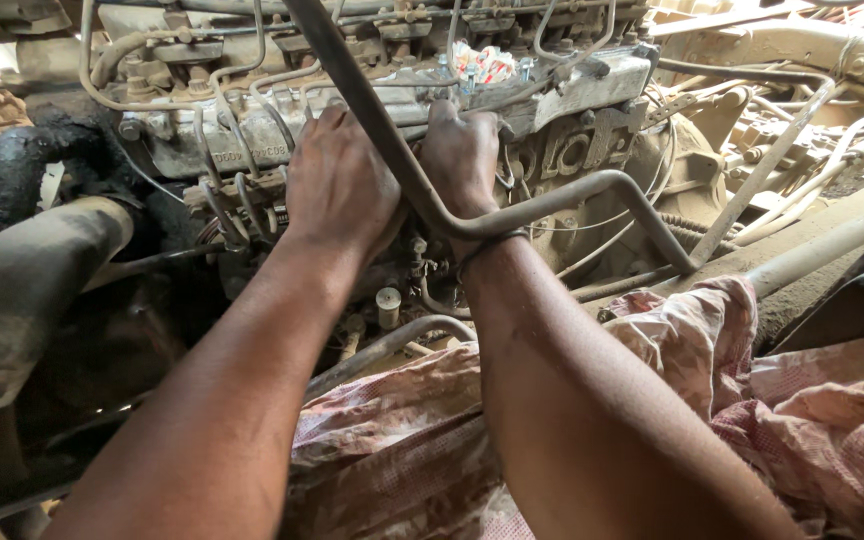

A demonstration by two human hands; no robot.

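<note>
Grimy cast metal: one dust-coated engine [372,130] lies straight ahead, your two hands pressed on its side among several thin curved steel fuel lines [237,140]; left hand [337,185] lies flat, fingers together, right hand [462,155] curls inward, its grip hidden. One bent grey rod [552,200] crosses your right wrist; one crumpled red-and-white wrapper [482,62] sits on top, one checked pinkish cloth [692,340] below.

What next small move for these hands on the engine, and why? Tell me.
Probably shift the right hand clear of the bent pipe, which crosses that wrist and hides the fingers. Both hands press on the engine side among thin metal lines; the left hand looks steady enough to stay.
</note>
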